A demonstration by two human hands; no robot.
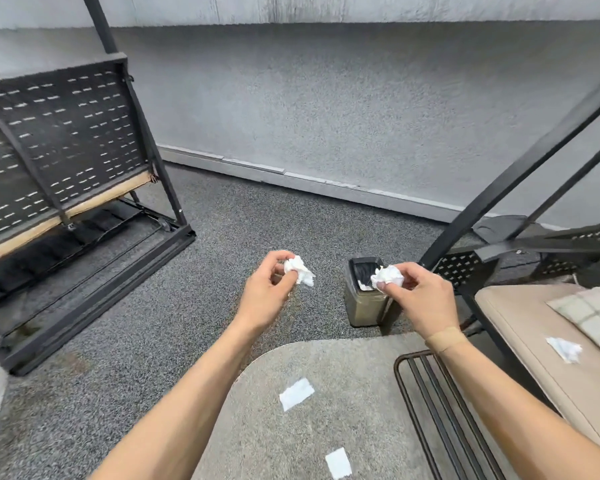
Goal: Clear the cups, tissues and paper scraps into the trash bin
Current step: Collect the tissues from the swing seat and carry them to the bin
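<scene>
A crumpled tissue (pixel 299 270) is pinched between the curled fingers (pixel 280 262) of the left hand (pixel 269 292), held out over the carpeted floor (pixel 222 244). A second crumpled tissue (pixel 388 276) is clamped in the fingers (pixel 394 288) of the right hand (pixel 421 297), directly above the open mouth of the trash bin (pixel 364 299), which stands on the floor just below and beyond those fingers. Nearer than both hands, two flat paper scraps (pixel 296 394) (pixel 338 463) are seen lying on the speckled tabletop (pixel 343 410). To the right of the right hand, another tissue (pixel 565 348) is left on a beige seat cushion (pixel 520 327).
</scene>
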